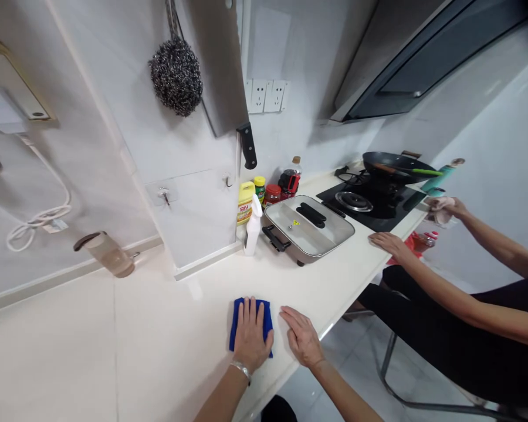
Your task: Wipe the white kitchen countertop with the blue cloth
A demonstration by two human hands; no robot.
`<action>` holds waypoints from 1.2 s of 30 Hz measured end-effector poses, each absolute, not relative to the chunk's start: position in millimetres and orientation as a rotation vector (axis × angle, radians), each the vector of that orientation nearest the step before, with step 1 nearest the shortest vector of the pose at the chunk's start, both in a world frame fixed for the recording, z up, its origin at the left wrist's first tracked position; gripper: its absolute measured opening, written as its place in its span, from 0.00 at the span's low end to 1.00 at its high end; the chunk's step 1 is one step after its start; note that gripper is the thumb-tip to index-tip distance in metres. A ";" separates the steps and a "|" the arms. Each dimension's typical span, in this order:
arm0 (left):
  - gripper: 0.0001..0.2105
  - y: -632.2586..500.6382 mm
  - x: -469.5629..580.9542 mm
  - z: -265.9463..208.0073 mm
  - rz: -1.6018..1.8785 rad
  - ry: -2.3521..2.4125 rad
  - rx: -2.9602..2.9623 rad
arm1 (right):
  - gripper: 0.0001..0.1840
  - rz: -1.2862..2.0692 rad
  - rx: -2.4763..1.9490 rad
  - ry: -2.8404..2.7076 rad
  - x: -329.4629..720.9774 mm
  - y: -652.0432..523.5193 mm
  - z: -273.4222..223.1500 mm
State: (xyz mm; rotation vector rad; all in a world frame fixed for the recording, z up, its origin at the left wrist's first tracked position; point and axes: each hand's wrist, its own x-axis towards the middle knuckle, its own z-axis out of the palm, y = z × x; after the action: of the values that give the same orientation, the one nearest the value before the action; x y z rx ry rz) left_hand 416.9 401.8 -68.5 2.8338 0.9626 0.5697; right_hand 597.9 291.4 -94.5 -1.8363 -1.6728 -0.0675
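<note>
My left hand (252, 335) lies flat with its fingers stretched out on top of a folded blue cloth (234, 340) on the white countertop (158, 340). A metal bracelet or watch band circles that wrist. My right hand (304, 339) rests on the counter near its front edge, just right of the cloth; it is open, with fingers extended and nothing seen in it. Beyond my hands, a white spray bottle (252, 231) stands upright beside a rectangular electric pan (308, 225) with a glass lid and black handles.
A plastic pitcher (110, 256) stands by the wall at left. Condiment bottles (273, 193) cluster behind the pan. Farther right is a black cooktop (374, 205) with a wok (387, 164). Another person's hand (387, 243) touches the counter edge; their other hand (442, 208) holds a pale cloth.
</note>
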 end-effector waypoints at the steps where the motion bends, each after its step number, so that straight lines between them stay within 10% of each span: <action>1: 0.36 398.0 418.3 -68.2 0.548 0.914 2.828 | 0.33 -0.058 -1.836 -1.676 598.1 291.1 -94.6; 25: 0.27 411.4 181.3 -69.7 0.413 1.683 2.489 | 0.32 -0.195 -1.778 -1.602 597.1 296.0 -110.0; 36: 0.34 400.4 133.4 -63.3 0.527 2.189 2.093 | 0.42 0.030 -1.740 -1.748 414.9 309.7 -82.6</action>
State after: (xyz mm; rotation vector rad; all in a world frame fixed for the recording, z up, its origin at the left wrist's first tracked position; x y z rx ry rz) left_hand 133.4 400.4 -63.3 2.0930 2.1887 0.5267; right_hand 414.9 309.7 -82.6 -1.7401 -1.7481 0.0302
